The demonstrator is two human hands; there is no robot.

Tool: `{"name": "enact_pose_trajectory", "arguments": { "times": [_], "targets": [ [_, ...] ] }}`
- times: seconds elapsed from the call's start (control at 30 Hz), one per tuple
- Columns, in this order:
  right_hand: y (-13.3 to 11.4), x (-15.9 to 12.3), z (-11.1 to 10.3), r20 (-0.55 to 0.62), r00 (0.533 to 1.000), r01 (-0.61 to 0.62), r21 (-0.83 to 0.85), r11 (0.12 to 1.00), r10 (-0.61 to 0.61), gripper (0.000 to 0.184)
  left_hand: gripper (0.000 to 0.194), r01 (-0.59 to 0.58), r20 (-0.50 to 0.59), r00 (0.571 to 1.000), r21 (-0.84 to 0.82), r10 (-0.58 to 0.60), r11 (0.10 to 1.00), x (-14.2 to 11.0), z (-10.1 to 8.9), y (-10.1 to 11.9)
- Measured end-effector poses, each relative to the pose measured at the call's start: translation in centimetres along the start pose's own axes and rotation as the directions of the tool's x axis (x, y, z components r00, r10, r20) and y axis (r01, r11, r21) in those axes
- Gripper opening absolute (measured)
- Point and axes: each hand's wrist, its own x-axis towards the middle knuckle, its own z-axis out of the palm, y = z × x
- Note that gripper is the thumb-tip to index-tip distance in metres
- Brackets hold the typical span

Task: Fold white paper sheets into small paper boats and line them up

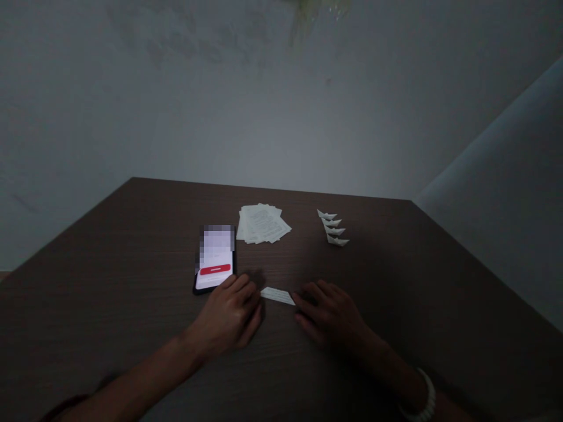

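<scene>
A small folded piece of printed paper (277,296) lies low over the table between my two hands, its slanted ends pointing left and right. My left hand (233,310) has its fingers curled and closed at the paper's left end. At the other end, my right hand (329,313) pinches the corner with bent fingers. The fingertips themselves are partly hidden in shadow. Beyond my right hand, several small folded paper boats (336,231) stand in a close row.
A phone (214,275) with a lit screen lies just beyond my left hand. A fanned pile of printed paper sheets (263,224) rests near the middle of the dark wooden table (132,246). A pale wall (281,117) rises behind the table's far edge.
</scene>
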Motion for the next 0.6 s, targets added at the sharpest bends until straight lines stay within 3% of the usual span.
{"name": "enact_pose_trajectory", "arguments": {
  "times": [0.2,0.33,0.47,0.6],
  "targets": [
    [0.3,2.0,0.6,-0.109,0.992,-0.041,0.168,0.985,0.06,0.025,0.02,0.063,-0.061,0.996,-0.045,-0.066,0.997,-0.1,0.5,-0.3],
    [0.4,3.5,0.9,-0.078,0.996,-0.021,0.226,0.974,0.039,0.012,0.019,0.096,-0.035,0.994,-0.084,-0.099,0.992,0.0,0.7,-0.5],
    [0.4,4.3,1.0,-0.089,0.994,-0.039,0.289,0.956,0.067,0.012,0.019,0.146,0.016,0.989,-0.092,-0.145,0.985,0.0,1.0,-0.7],
    [0.5,4.7,1.2,-0.095,0.994,-0.02,0.311,0.95,0.052,0.015,0.017,0.153,0.0,0.988,-0.124,-0.154,0.98,0.3,1.4,-0.8]
  ]
}}
